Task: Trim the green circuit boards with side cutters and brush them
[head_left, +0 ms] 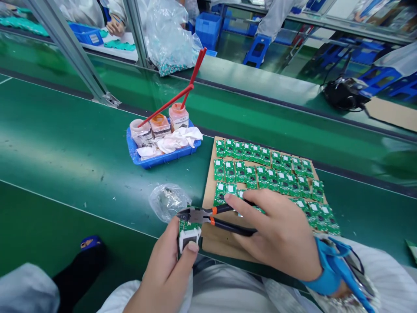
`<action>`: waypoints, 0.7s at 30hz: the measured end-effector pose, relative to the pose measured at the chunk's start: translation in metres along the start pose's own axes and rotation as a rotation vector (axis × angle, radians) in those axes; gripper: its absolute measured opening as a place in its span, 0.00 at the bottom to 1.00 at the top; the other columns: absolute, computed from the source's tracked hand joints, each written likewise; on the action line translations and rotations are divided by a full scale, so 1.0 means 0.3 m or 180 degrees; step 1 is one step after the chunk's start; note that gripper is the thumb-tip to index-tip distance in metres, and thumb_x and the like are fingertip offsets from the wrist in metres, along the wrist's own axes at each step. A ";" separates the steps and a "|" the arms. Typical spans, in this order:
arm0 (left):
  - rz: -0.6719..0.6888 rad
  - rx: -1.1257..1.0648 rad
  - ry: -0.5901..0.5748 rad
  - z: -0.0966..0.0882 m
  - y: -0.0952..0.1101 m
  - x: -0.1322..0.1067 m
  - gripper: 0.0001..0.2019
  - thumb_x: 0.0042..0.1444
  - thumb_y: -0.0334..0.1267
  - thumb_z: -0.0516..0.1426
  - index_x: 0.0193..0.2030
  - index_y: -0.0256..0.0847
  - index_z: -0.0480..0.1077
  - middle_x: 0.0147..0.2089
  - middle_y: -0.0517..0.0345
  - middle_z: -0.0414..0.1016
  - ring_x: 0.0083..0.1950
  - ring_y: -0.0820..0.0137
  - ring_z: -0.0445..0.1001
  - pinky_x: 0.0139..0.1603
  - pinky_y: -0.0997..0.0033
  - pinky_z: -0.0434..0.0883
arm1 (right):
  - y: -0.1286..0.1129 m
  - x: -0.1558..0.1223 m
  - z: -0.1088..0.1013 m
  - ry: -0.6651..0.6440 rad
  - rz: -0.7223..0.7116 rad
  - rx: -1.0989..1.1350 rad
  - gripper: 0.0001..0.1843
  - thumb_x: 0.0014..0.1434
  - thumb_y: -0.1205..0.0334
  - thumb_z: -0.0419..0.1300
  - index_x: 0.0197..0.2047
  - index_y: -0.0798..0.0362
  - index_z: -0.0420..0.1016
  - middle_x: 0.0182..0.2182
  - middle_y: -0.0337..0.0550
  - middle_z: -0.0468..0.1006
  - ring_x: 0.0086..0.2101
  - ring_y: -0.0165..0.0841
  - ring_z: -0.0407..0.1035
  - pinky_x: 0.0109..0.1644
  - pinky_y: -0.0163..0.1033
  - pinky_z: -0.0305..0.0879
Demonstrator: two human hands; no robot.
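My left hand point(171, 261) pinches a small green circuit board point(185, 226) that carries a white, square part with a dark centre point(189, 240). In my right hand point(276, 230) is a pair of diagonal cutters point(197, 214) with black and orange handles. Their jaws lie across the top end of the held board; whether they are closed on anything there, I cannot tell. Just beyond the jaws sits a clear plastic bag point(167, 201). Under and past my right hand, rows of green circuit boards point(273, 178) lie on a cardboard sheet point(211, 241). A blue band circles my right wrist.
A blue tray point(166, 160) at the back holds several open bottles point(160, 126), red sticks point(169, 104) and white cloth point(177, 141). Behind it stand a metal post point(74, 52) and a clear partition. Across the bench are a stuffed plastic bag point(171, 34) and another person's hands point(115, 26).
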State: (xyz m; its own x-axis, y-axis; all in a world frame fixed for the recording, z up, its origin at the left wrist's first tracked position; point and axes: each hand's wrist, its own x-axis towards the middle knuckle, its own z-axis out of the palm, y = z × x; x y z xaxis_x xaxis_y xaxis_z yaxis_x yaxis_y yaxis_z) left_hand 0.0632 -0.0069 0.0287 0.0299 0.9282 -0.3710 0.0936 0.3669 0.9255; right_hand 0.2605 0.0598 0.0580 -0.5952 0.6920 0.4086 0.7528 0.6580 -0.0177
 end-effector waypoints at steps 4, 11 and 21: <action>-0.0394 -0.0297 -0.0095 -0.022 -0.030 0.015 0.17 0.59 0.50 0.52 0.48 0.43 0.66 0.30 0.60 0.69 0.29 0.69 0.65 0.28 0.71 0.62 | -0.007 0.028 0.013 -0.0435 0.0145 0.0046 0.14 0.55 0.55 0.57 0.42 0.51 0.75 0.28 0.44 0.73 0.28 0.37 0.66 0.28 0.40 0.52; -0.1272 -0.0907 -0.0137 -0.062 -0.018 0.061 0.23 0.48 0.52 0.59 0.45 0.39 0.64 0.31 0.62 0.67 0.27 0.73 0.67 0.21 0.76 0.60 | -0.029 0.115 0.037 -0.2040 0.0688 0.0418 0.16 0.54 0.49 0.57 0.43 0.45 0.77 0.32 0.42 0.75 0.32 0.39 0.71 0.33 0.41 0.55; -0.0878 -0.0653 -0.0236 -0.068 -0.055 0.021 0.20 0.56 0.52 0.56 0.50 0.42 0.64 0.32 0.60 0.69 0.30 0.72 0.66 0.25 0.75 0.62 | 0.142 -0.086 -0.144 -0.1984 0.1990 0.1979 0.31 0.49 0.41 0.61 0.56 0.36 0.69 0.52 0.41 0.73 0.47 0.42 0.70 0.46 0.44 0.70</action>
State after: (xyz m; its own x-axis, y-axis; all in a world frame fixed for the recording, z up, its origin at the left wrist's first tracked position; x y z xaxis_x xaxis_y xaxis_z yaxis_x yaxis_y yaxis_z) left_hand 0.0414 -0.0058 0.0126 0.1041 0.7881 -0.6067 -0.0934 0.6151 0.7829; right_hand 0.3201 0.0572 0.0859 -0.3255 0.8715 -0.3669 0.8028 0.0497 -0.5941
